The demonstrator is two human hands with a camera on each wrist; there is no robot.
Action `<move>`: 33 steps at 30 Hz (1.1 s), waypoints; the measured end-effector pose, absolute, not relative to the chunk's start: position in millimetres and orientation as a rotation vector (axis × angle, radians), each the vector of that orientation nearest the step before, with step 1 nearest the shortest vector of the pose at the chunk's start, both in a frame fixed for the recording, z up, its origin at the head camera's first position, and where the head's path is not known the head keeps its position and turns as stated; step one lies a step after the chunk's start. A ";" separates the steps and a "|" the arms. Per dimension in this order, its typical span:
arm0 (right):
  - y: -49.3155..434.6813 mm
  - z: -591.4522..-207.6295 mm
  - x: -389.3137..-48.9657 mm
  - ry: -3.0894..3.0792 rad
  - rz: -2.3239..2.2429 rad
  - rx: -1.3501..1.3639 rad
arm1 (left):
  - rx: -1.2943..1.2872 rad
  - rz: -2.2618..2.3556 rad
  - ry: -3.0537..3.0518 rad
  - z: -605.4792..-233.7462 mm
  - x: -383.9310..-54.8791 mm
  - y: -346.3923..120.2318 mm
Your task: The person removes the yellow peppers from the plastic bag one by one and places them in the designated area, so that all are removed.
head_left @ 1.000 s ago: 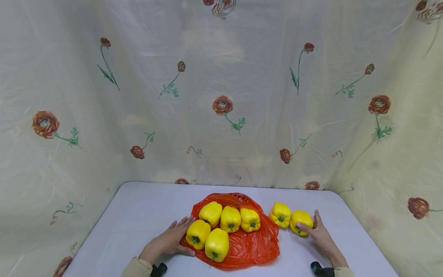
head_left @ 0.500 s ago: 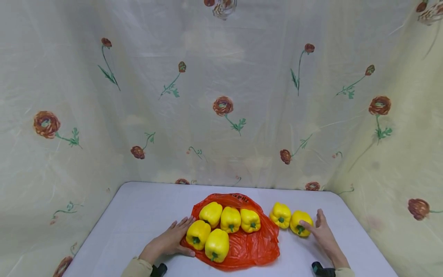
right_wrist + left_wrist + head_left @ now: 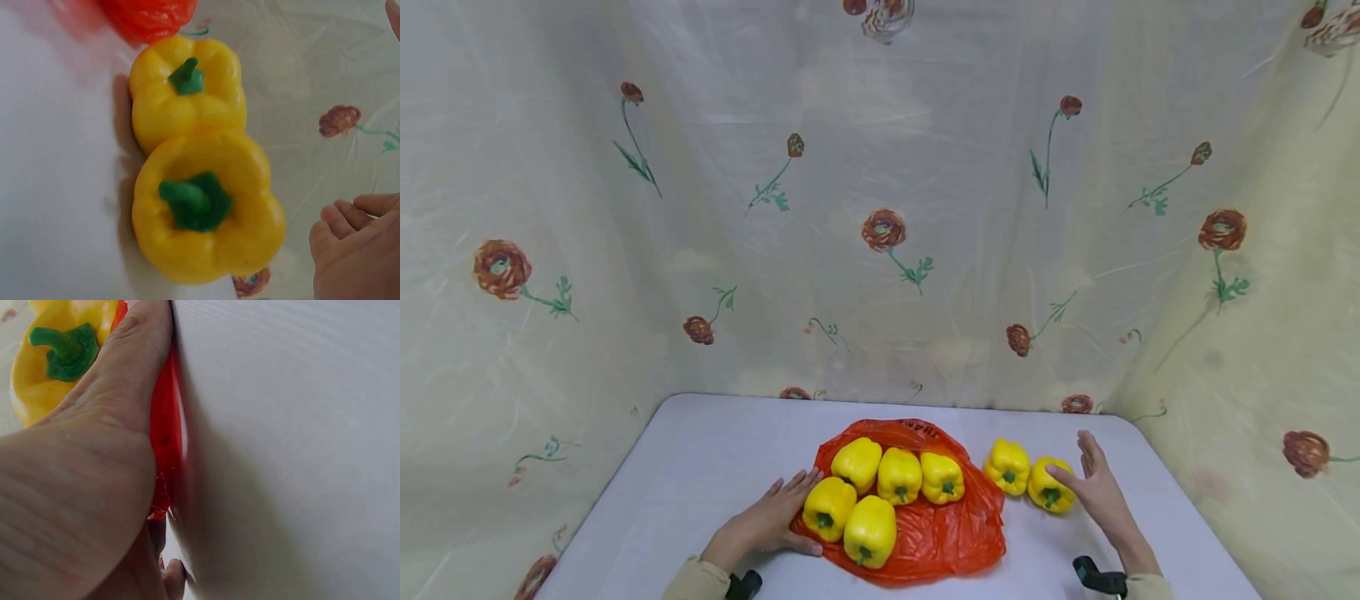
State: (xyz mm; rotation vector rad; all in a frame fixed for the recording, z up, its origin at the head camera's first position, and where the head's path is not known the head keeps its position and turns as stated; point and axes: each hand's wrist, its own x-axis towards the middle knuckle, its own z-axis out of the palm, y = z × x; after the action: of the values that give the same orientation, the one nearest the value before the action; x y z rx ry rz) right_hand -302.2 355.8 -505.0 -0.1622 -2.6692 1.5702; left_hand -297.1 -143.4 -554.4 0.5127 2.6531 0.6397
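A red plastic bag lies flattened on the table, with several yellow bell peppers on it. My left hand rests at the bag's left edge, fingers extended and spread; in the left wrist view its thumb side lies over the red plastic beside a green-stemmed pepper. Right of the bag, two more yellow bell peppers sit side by side, the farther one and the nearer one. My right hand is just right of the nearer pepper, holding nothing, its thumb overlapping that pepper's edge in the head view.
The white table has rounded far corners. A pale curtain printed with flowers hangs behind it and along both sides. Dark wrist cameras are strapped at both sleeves.
My right hand has drawn back and up from the nearer loose pepper, its fingers rising and its thumb sliding off the pepper's front. My left hand, the bag and the peppers stay put.
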 end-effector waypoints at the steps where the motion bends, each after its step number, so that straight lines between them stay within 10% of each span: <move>1: 353.5 -502.3 -301.1 -2.663 1.569 -0.143 | 0.514 0.640 2.652 -554.2 -297.0 -143.3; 33: 273.0 -491.6 -290.6 -2.646 1.724 0.156 | 0.517 0.634 2.655 -553.4 -296.2 -143.3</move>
State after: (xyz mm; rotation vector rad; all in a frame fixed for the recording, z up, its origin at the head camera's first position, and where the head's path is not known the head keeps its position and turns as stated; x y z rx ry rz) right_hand -290.6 273.0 -491.6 0.1561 -2.6464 1.7240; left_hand -296.2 -143.3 -553.4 0.5166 2.6550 0.6340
